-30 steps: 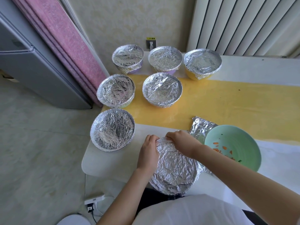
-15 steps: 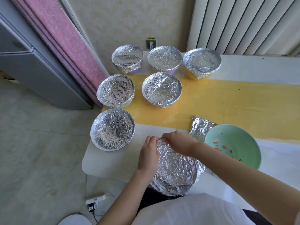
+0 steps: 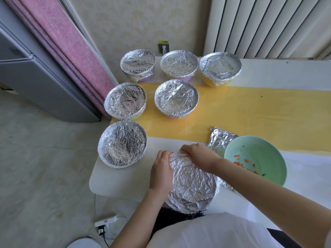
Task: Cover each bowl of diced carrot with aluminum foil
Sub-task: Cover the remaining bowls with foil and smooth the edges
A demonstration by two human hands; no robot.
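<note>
A foil-covered bowl point(image 3: 192, 187) sits at the table's near edge in front of me. My left hand point(image 3: 161, 171) lies along its left rim with fingers curled over the foil edge. My right hand point(image 3: 198, 155) grips the foil at the far rim, fingers bent down onto it. To the right stands an uncovered green bowl point(image 3: 258, 154) holding diced carrot pieces point(image 3: 240, 161). A loose sheet of foil point(image 3: 220, 140) lies flat between the two bowls, partly under them.
Several foil-covered bowls stand on the table: one at the near left point(image 3: 122, 146), two in the middle row point(image 3: 125, 101) point(image 3: 176, 98), three at the back point(image 3: 220, 68). A yellow runner point(image 3: 259, 113) crosses the white table point(image 3: 116, 179). A wall socket point(image 3: 163, 48) is behind.
Both hands have shifted slightly along the far-left rim of the near bowl, working the foil edge down. Everything else is unmoved.
</note>
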